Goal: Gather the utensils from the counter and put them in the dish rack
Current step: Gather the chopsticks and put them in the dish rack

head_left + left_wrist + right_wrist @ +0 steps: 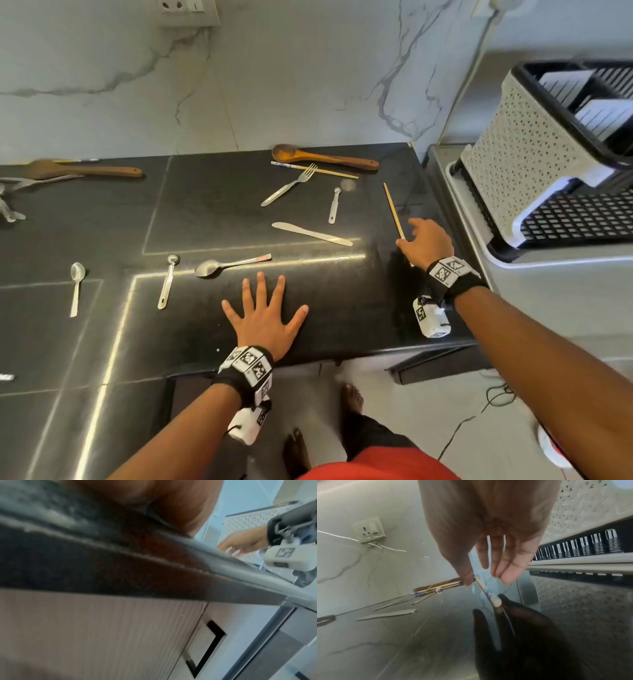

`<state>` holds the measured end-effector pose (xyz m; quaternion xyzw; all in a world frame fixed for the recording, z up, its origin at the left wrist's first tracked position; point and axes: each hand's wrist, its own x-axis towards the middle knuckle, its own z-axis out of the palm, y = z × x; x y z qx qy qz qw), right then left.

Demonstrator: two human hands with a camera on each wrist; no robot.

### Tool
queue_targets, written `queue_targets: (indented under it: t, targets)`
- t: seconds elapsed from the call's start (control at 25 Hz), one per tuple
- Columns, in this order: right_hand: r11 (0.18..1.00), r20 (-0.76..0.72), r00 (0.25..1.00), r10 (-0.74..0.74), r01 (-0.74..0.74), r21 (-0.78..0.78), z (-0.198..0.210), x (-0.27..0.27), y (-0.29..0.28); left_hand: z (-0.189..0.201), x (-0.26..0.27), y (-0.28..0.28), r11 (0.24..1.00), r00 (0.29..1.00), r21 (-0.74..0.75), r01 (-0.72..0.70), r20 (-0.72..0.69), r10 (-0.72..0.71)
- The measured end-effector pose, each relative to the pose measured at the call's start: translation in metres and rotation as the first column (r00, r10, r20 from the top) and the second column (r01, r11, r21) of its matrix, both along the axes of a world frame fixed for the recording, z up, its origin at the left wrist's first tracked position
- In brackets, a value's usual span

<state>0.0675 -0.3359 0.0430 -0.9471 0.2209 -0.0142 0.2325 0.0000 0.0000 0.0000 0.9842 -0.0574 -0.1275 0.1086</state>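
Evidently first pickup: right hand (428,245) hovers over the near end of a chopstick (394,210) at 3 o'clock on the black surface (102,342), fingers (511,573) loosely spread, nothing gripped. Left hand (263,318) flat, splayed at 6. Next: pinch the thin stick, lift, carry right to dish rack (534,154) beside it. Fork (291,185), knife (311,234), spoons scattered; marble wall (308,68) behind.

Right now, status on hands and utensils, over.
Left hand flat on counter, holding nothing. Right hand at lone chopstick, grip unconfirmed. Dish rack to the right, path unobstructed.
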Motion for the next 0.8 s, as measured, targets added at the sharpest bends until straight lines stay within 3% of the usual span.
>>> queue_targets:
  t: [0.08,0.16,0.24,0.32,0.4,0.44,0.6,0.64,0.72,0.8]
  targets:
    - [0.999,-0.165,0.985,0.044,-0.046,-0.011,0.006,0.017,-0.010,0.004,0.006,-0.003,0.996,0.997,-0.048,-0.077,0.007,0.077]
    - [0.997,-0.230,0.970,0.082,-0.083,0.004,0.012,0.026,-0.016,0.012,0.012,-0.005,0.983,0.988,-0.137,-0.119,0.081,0.131]
    - [0.993,-0.200,0.974,0.107,-0.093,0.076,0.014,0.034,-0.021,0.021,0.028,-0.019,0.956,0.981,-0.285,-0.073,0.154,0.121]
    - [0.955,-0.091,0.986,0.140,-0.111,0.274,0.015,0.040,-0.021,0.032,0.049,-0.039,0.881,0.986,-0.471,-0.040,0.125,0.112]
    - [0.858,0.010,0.969,0.245,-0.222,0.462,0.021,0.046,-0.007,0.043,0.069,-0.063,0.753,0.991,-0.650,-0.099,0.006,0.136]
    - [0.815,0.050,0.939,0.340,-0.320,0.483,0.028,0.046,0.005,0.048,0.079,-0.073,0.655,0.983,-0.736,-0.171,-0.080,0.167]
    - [0.632,0.135,0.726,0.674,-0.662,0.403,0.042,0.052,0.051,0.066,0.108,-0.111,0.161,0.859,-0.854,-0.494,-0.451,0.244]
    - [0.590,0.146,0.692,0.707,-0.691,0.417,0.044,0.057,0.055,0.071,0.111,-0.115,0.105,0.844,-0.855,-0.508,-0.469,0.260]
    - [0.569,0.148,0.673,0.725,-0.706,0.423,0.044,0.077,0.055,0.080,0.114,-0.115,0.075,0.833,-0.860,-0.505,-0.464,0.301]
    - [0.660,0.124,0.722,0.681,-0.678,0.323,0.041,0.110,0.044,0.084,0.114,-0.108,0.071,0.817,-0.851,-0.520,-0.471,0.332]
